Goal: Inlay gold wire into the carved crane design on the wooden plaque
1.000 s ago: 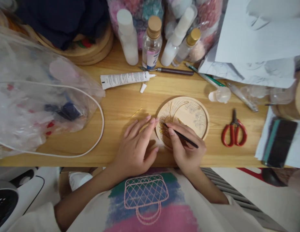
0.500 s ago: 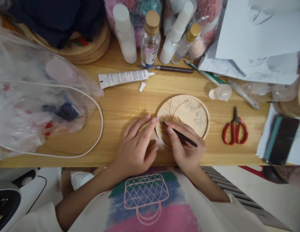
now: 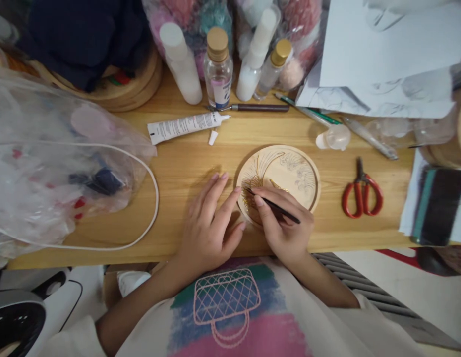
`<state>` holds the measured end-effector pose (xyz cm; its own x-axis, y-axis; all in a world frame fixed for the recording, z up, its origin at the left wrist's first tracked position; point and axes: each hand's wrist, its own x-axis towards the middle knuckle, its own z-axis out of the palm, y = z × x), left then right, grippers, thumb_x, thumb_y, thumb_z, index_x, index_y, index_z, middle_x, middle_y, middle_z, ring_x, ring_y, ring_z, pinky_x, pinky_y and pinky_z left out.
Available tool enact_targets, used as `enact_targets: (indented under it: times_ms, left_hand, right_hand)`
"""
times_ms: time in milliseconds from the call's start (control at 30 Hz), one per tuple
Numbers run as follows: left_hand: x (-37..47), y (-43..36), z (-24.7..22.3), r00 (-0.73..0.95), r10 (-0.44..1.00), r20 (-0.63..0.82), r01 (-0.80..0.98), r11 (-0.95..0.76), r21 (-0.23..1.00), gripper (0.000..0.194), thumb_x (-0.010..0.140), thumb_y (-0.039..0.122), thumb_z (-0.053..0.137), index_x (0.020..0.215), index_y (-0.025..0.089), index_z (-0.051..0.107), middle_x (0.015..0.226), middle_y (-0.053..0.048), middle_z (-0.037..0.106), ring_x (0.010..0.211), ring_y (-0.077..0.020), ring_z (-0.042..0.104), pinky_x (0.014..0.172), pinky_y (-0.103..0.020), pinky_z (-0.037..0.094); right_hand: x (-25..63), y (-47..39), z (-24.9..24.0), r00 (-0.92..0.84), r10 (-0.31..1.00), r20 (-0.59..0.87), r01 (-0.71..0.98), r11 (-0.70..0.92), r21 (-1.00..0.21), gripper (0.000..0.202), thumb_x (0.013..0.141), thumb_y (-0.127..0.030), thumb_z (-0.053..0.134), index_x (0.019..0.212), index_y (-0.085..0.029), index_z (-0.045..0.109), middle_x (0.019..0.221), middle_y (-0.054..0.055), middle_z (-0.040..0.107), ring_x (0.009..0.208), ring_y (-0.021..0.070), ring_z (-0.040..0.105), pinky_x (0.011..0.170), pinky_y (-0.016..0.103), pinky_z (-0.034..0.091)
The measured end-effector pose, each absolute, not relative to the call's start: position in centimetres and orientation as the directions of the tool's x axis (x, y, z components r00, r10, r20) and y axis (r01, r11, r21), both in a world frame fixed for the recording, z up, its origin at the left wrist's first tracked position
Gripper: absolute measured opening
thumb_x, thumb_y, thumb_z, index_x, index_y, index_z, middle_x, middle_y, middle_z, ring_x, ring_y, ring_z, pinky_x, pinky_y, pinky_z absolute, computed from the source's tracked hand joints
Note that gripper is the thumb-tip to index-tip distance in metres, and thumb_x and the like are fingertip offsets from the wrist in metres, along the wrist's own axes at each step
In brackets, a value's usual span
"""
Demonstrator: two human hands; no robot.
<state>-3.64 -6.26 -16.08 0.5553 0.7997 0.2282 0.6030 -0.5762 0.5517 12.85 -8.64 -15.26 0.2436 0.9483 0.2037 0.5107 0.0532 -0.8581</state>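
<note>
My right hand (image 3: 290, 225) pinches slim black tweezers (image 3: 277, 205), whose tip points down at the left part of a round wooden plate (image 3: 315, 198). Fine line drawings cover the plate, and gold wire (image 3: 278, 186) follows some of them. The tweezers' tip is too small to tell whether it grips any wire. To the left, my left hand (image 3: 211, 223) lies palm down on the wooden table (image 3: 178, 173), fingers spread, with the index fingertip at the plate's rim. Part of the plate is hidden under my right hand.
Red-handled cutters (image 3: 362, 191) lie right of the plate. Behind it are a white glue tube (image 3: 186, 127), its cap (image 3: 213, 137), a dark-handled tool (image 3: 260, 107) and a clear bottle (image 3: 218, 74). A plastic bag (image 3: 104, 124) and white cable (image 3: 156, 198) occupy the left; a phone (image 3: 438, 206) lies far right.
The view has shifted slightly. My left hand's fingers have spread, the index finger drawing back a little from the plate. A gold strand beyond that hand no longer shows plainly. The tweezers stay over the plate's left part.
</note>
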Motion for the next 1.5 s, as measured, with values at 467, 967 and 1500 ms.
enact_targets:
  times_ms: [467, 967, 1500]
  left_hand:
    - [-2.8, -6.4, -16.4, 0.564, 0.803, 0.191, 0.701, -0.588, 0.403, 0.053, 0.095, 0.044, 0.047, 0.137, 0.011, 0.05, 0.147, -0.025, 0.037, 0.141, -0.0383, 0.031, 0.112, -0.053, 0.03]
    - [-3.0, -6.5, -16.3, 0.561, 0.81, 0.171, 0.695, -0.573, 0.434, 0.053, 0.094, 0.04, 0.051, 0.139, 0.014, 0.046, 0.149, -0.022, 0.035, 0.141, -0.0367, 0.032, 0.112, -0.053, 0.032]
    - [-3.4, -6.5, -16.4, 0.553, 0.817, 0.167, 0.662, -0.552, 0.508, 0.057, 0.093, 0.029, 0.054, 0.144, 0.015, 0.036, 0.15, -0.021, 0.034, 0.142, -0.0338, 0.031, 0.113, -0.053, 0.032]
  right_hand:
    - [12.8, -8.5, -15.2, 0.24, 0.947, 0.215, 0.517, 0.063, -0.854, 0.022, 0.085, -0.009, 0.062, 0.099, -0.023, 0.073, 0.095, 0.002, 0.076, 0.088, 0.0164, 0.072, 0.089, 0.037, 0.061]
    - [13.7, -9.0, -14.5, 0.357, 0.901, 0.247, 0.495, 0.042, -0.868, 0.02, 0.083, -0.009, 0.065, 0.096, -0.023, 0.073, 0.093, 0.002, 0.076, 0.086, 0.0163, 0.072, 0.08, 0.032, 0.06]
    - [15.2, -10.1, -14.8, 0.384, 0.866, 0.321, 0.551, 0.064, -0.832, 0.023, 0.082, -0.008, 0.066, 0.098, -0.023, 0.073, 0.094, 0.002, 0.076, 0.088, 0.0161, 0.071, 0.081, 0.031, 0.059]
